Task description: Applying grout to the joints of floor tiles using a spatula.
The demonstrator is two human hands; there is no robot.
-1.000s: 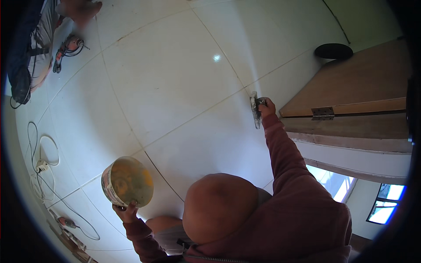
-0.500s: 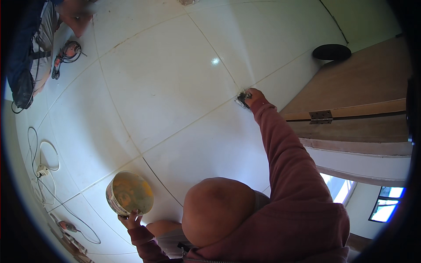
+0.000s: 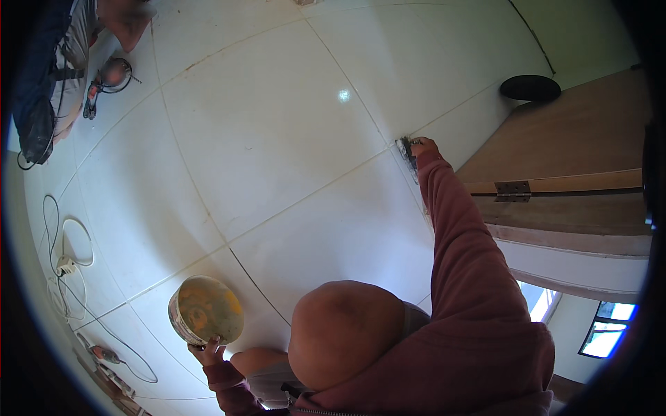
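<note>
I am low on white floor tiles (image 3: 270, 139), my bare knee (image 3: 343, 326) in front of me. My left hand (image 3: 210, 352) grips the near rim of a round plastic bucket (image 3: 208, 308), held tilted at my left, with yellowish and greyish smears inside. My right arm reaches out toward the door's side; my right hand (image 3: 424, 145) is closed on a flat trowel-like tool (image 3: 406, 156), its face smeared pale and dark, at the tiles where grout lines cross. The tool is partly hidden by my hand and sleeve.
A wooden door with a hinge (image 3: 512, 191) stands at right, beside a black oval object (image 3: 530, 88). A co-worker's legs (image 3: 66, 83) are at upper left, near a corded drill (image 3: 111, 76). Cables, a power strip (image 3: 67, 265) and another power tool (image 3: 104, 353) lie along the left.
My right hand with the tool swung left, then back right, and now sits a little farther forward than a second ago. The bucket in my left hand has shifted slightly toward me and right.
</note>
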